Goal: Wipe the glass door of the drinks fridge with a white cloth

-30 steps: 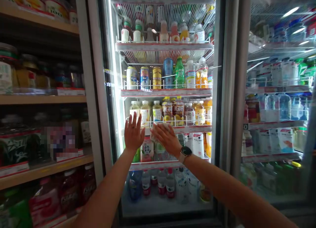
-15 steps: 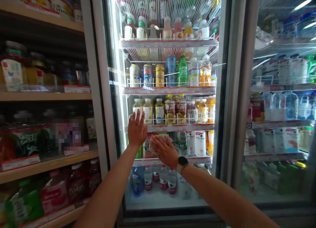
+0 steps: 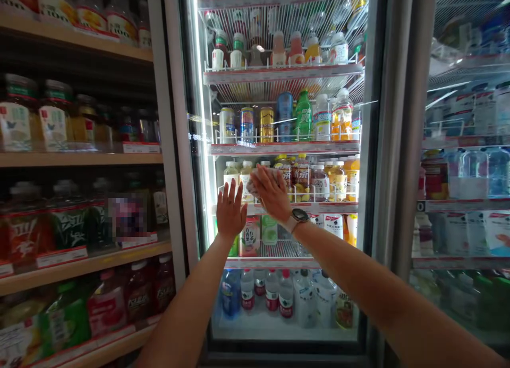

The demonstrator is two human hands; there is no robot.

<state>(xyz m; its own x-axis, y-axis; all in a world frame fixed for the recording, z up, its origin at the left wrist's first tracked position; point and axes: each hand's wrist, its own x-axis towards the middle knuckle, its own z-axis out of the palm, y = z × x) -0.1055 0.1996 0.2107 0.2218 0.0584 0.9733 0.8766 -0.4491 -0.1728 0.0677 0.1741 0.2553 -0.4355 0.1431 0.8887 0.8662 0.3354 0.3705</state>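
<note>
My left hand (image 3: 231, 215) lies flat with its fingers spread against the glass door (image 3: 279, 328) of a lit drinks cooler. To its right and a little higher, my right hand (image 3: 274, 195) presses a crumpled pale cloth (image 3: 252, 186) against the same glass. Most of the cloth is hidden under the palm and fingers. A dark-faced watch (image 3: 299, 215) sits on my right wrist. Behind the glass, both hands overlap the shelf of bottled teas, and a pink-labelled carton (image 3: 249, 237) shows below them.
Wooden shelves (image 3: 79, 158) with bottled drinks stand close on the left. On the right is another glass-fronted cooler (image 3: 462, 203) with bottles and packs. A metal upright (image 3: 406, 145) divides the two coolers. Cans (image 3: 266, 125) and bottles fill the cooler shelves ahead.
My right hand has slid upward across the glass with the cloth, from the carton shelf to the tea-bottle shelf. My left hand stays flat on the glass. The view has shifted slightly left.
</note>
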